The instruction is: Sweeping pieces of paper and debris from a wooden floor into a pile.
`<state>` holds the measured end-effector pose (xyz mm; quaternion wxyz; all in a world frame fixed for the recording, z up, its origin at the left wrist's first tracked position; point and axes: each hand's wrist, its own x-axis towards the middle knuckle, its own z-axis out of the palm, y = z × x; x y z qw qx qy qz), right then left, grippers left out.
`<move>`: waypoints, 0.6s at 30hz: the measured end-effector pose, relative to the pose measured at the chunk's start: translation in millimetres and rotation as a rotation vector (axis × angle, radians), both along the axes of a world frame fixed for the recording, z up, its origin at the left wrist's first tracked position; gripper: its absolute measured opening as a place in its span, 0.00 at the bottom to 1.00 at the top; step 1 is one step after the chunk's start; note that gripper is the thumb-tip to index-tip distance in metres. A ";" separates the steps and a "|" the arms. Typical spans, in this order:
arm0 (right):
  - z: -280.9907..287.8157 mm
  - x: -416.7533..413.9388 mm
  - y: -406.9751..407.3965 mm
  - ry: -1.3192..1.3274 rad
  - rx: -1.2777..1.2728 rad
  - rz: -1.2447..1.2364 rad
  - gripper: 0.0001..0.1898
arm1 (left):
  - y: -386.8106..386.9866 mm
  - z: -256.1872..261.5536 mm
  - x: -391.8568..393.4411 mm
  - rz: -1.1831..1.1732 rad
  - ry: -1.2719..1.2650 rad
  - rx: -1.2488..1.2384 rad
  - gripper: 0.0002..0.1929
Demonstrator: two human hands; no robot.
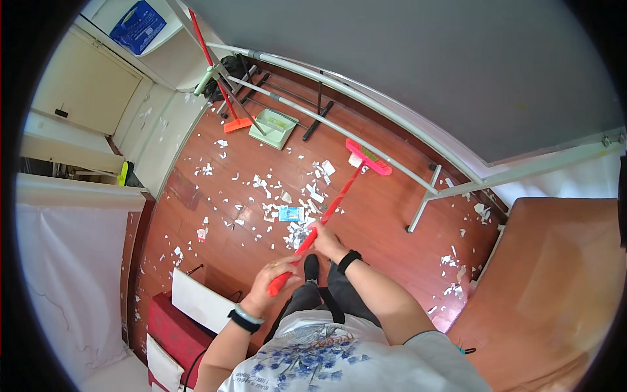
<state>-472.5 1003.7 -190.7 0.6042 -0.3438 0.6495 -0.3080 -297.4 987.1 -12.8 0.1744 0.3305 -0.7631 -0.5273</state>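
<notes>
My left hand (278,278) is closed around the top end of a red broom handle (338,200). Lower on the same handle, my right hand (324,241) grips it. The pink broom head (368,157) rests on the wooden floor beyond my hands, below the metal frame's lower rail, with a piece of white scrap beside it. Many white paper-like scraps (316,196) lie scattered to the left of the handle, densest around a blue and white packet (291,214) just ahead of my foot.
Near the back wall a pale green dustpan (274,128) stands beside an orange broom (238,124). A whiteboard-like panel on a wheeled metal frame (352,134) spans the upper right. A brown padded surface (543,274) is at right, a red box-like piece (179,323) at lower left.
</notes>
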 end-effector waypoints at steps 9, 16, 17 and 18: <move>83.0 66.3 -9.7 -0.177 -0.052 0.185 0.15 | -1.7 102.0 45.0 0.139 -0.178 0.048 0.10; 113.5 59.7 -5.3 -0.346 -0.217 0.088 0.10 | 10.5 105.4 32.6 0.258 0.006 0.125 0.07; 118.5 55.9 -5.9 -0.307 -0.229 0.064 0.09 | 11.0 105.3 30.1 0.270 0.044 0.154 0.07; 121.1 52.1 -6.5 -0.267 -0.242 0.038 0.09 | 11.3 105.2 27.4 0.275 0.044 0.152 0.07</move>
